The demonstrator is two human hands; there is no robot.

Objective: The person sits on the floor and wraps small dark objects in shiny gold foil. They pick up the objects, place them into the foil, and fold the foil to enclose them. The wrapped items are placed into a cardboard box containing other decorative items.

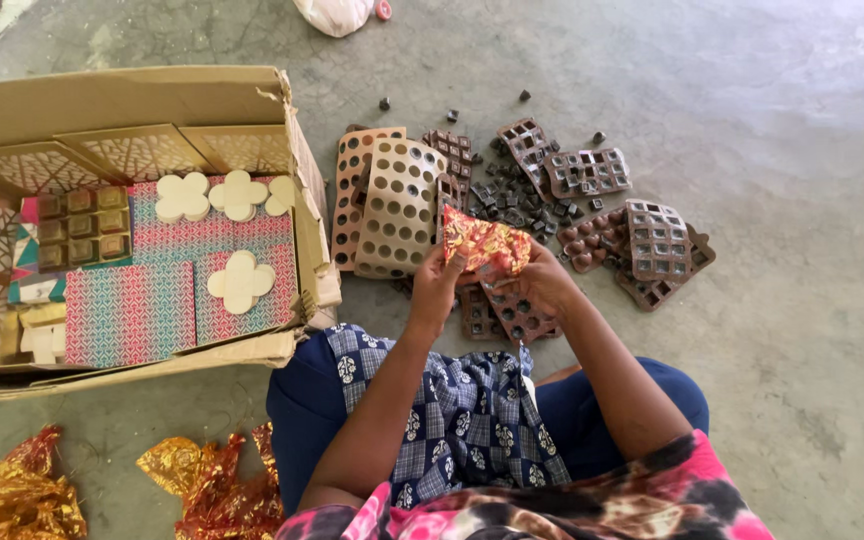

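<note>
Left hand (436, 283) and right hand (542, 280) each pinch one end of a red-and-gold foil wrapper (485, 243), held taut between them above the lap so both sides stay accessible; what it encloses, if anything, cannot be seen. Directly beyond the hands, brown moulded trays (652, 245) and two pale perforated trays (399, 205) lie scattered on the concrete floor (802, 150) among small dark pieces (507, 195), within arm's reach. To the left, an open cardboard box (122, 100) holds patterned flat boxes (129, 312), cream flower-shaped pieces (242, 280) and one tray of wrapped squares (82, 227). Crumpled gold foil (17, 495) lies near the knee.
</note>
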